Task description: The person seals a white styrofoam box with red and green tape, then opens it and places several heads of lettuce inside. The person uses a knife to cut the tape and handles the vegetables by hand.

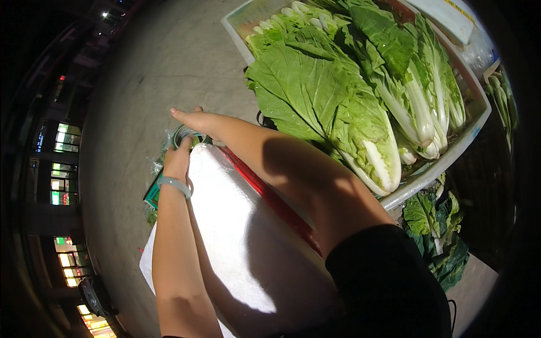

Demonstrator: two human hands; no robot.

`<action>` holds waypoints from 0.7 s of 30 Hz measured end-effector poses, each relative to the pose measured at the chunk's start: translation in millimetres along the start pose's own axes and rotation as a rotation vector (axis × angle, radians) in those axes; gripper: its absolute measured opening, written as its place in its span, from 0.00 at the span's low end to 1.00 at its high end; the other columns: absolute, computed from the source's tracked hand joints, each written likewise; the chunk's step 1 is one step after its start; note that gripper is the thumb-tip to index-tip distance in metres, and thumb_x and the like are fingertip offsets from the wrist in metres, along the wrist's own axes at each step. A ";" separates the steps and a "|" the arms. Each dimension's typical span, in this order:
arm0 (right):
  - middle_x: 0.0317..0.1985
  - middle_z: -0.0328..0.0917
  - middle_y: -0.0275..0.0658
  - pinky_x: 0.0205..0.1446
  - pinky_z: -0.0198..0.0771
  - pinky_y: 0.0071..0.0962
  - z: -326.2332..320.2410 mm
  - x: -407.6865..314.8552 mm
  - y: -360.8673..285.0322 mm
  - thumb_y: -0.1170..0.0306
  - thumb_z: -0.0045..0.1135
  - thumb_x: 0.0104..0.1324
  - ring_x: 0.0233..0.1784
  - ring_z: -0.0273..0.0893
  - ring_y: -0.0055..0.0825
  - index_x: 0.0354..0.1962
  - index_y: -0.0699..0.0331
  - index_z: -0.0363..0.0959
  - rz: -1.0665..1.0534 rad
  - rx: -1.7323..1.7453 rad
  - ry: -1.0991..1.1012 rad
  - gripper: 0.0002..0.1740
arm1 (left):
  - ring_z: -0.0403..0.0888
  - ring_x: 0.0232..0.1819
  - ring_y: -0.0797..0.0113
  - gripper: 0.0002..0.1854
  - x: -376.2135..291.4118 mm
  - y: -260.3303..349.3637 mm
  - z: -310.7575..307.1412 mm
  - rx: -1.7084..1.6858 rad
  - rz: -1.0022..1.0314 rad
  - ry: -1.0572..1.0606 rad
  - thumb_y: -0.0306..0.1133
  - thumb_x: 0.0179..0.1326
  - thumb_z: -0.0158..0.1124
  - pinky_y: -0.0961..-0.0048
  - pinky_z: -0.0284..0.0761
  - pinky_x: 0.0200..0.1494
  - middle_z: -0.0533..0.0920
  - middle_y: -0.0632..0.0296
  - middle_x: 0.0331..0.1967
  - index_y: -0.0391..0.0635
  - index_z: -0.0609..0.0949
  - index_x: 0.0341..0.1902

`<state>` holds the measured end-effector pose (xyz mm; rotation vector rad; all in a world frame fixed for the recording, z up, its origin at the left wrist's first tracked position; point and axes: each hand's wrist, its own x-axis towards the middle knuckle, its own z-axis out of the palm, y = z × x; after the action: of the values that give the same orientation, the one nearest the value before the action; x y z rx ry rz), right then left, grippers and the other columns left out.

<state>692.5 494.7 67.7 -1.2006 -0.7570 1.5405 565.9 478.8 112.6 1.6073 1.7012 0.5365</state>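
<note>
Both my arms reach over a white foam box [228, 186] to its far end. My left hand [179, 158], with a pale bangle at the wrist, is at a roll of tape [184, 134]; its thumb points up by the ring, and its grip is partly hidden. My right hand [196, 120] is just beyond and above the roll, thumb stretched out to the left; its fingers are mostly hidden. A red strip [270, 196] runs along the box under my right forearm. Below the roll, a green box or package [153, 192] shows beside my left wrist.
At the upper right a large plastic crate [460, 143] holds leafy green cabbages [312, 84]. Loose leaves [435, 232] lie below it on the ground. Another white foam box [448, 17] stands behind the crate. Concrete floor [127, 148] stretches left, towards lit windows and a parked vehicle [95, 295].
</note>
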 end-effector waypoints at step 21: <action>0.72 0.40 0.67 0.79 0.40 0.42 -48.4 -342.8 119.3 0.49 0.47 0.72 0.78 0.41 0.55 0.70 0.78 0.36 -0.349 -0.344 -0.032 0.49 | 0.81 0.34 0.58 0.18 66.1 -33.6 -10.9 0.054 -0.117 0.103 0.33 0.63 0.53 0.63 0.75 0.38 0.84 0.50 0.36 0.27 0.81 0.43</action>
<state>701.8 128.9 55.4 -1.2119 -1.2200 1.1727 537.9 540.7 80.9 1.5291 1.8873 0.5274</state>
